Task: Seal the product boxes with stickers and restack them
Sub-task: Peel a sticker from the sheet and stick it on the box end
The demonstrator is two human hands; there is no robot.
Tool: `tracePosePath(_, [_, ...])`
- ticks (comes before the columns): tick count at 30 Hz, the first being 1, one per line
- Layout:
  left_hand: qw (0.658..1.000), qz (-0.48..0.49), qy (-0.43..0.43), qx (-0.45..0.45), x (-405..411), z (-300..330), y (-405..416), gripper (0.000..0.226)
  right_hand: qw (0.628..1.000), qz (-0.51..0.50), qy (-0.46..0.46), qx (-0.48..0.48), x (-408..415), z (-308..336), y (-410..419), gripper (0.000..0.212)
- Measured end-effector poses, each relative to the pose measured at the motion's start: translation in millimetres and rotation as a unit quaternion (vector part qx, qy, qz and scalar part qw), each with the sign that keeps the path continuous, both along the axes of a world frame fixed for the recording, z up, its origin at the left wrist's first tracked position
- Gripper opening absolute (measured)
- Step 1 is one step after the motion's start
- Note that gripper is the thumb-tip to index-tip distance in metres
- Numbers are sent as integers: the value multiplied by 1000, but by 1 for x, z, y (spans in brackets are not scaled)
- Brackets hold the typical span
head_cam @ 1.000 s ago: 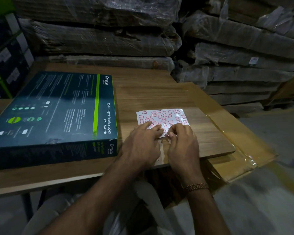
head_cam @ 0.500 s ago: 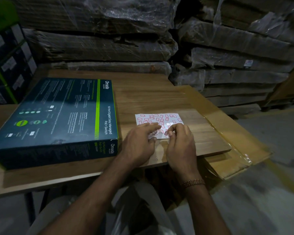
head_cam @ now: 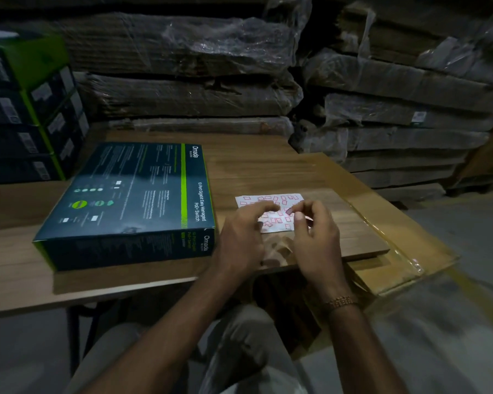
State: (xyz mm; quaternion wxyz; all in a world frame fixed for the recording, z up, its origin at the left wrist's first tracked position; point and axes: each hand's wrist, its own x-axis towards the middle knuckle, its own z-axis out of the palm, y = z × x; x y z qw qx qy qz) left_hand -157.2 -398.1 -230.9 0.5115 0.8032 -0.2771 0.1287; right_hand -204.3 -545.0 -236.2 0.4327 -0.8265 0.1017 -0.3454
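Now both hands over sticker sheet (head_cam: 269, 211) on surface (head_cam: 268, 172). Left hand (head_cam: 242, 237) fingers relaxed, pressing the sheet; right hand (head_cam: 315, 237) fingers pinch a sticker (head_cam: 288, 211). Box (head_cam: 134, 200) lies at 9 o'clock.

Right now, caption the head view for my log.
Both hands, left hand and right hand, work over the sticker sheet beside the product box.
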Motion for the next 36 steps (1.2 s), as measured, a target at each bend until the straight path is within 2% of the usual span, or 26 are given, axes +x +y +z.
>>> tracePosePath(2, [999,-17,-27,-27,-24,13,11,62,1000,24,-7,11,-6,9,7,13])
tracePosePath(4, [994,4,-93,-51,-42,25,26,56,999,46,-11,16,-10,15,16,13])
tracePosePath(7, [977,101,-171,-77,-54,41,62,58,997,73,6,11,-16,24,32,11])
tracePosePath(10, [948,222,-219,-59,-46,46,118,48,993,116,2,1,-23,29,53,12])
tracePosePath(12, [924,323,-204,2,-34,45,157,38,989,147,-2,-5,-26,29,69,12])
tracePosePath(15, [886,445,-104,71,-19,31,202,30,981,188,-9,-35,-27,29,96,12])
tracePosePath(17, [905,419,-50,48,-13,20,223,26,977,201,-21,-63,-25,31,115,13])
tracePosePath(19, [942,335,-2,19,-11,11,235,26,973,206,-32,-98,-20,31,131,15])
tracePosePath(22, [967,254,4,16,-14,0,239,29,967,189,-29,-167,-9,31,152,16])
tracePosePath(24, [971,240,-8,21,-17,-4,239,36,964,170,-29,-204,-5,33,163,18])
tracePosePath(28, [970,240,-24,21,-18,-11,237,47,959,194,9,-208,2,37,179,11])
tracePosePath(32, [971,237,-25,12,-17,-16,236,51,954,205,31,-216,9,36,191,13])
tracePosePath(36, [970,239,-34,21,-16,-19,236,53,952,190,39,-236,12,36,200,5])
